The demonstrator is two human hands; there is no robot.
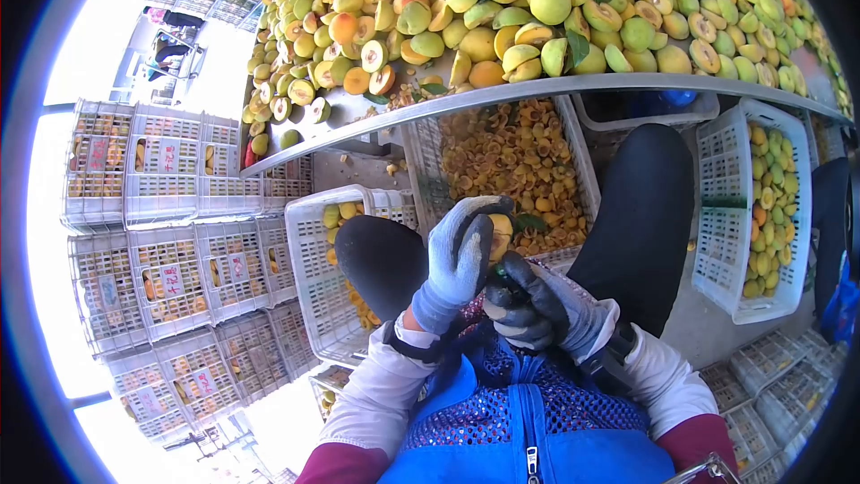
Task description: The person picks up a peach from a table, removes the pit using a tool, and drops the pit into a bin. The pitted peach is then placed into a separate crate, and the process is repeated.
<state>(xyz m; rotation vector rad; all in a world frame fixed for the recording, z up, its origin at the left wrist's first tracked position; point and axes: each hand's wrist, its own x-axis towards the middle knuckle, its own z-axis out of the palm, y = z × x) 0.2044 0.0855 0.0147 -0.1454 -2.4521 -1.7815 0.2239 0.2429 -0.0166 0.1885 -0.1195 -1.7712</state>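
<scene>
My left hand (461, 255), in a grey-white glove with dark fingertips, is closed on a halved yellow fruit (500, 237) whose cut side shows. Just below and right of it, my right hand (528, 305), in a dark-palmed grey glove, is closed round something small and dark, with a bit of green at its top; the rest is hidden by the fingers. Both hands are close together above my lap. Beneath them stands a crate of cut fruit pieces (511, 152), between my knees.
A metal table (537, 87) piled with whole and halved green-yellow fruit (484, 0) spans the top. White crates of fruit stand at left (309, 278) and right (721, 215). Stacked crates (170, 278) fill the far left. A person's dark-clothed leg (833, 224) shows at the right edge.
</scene>
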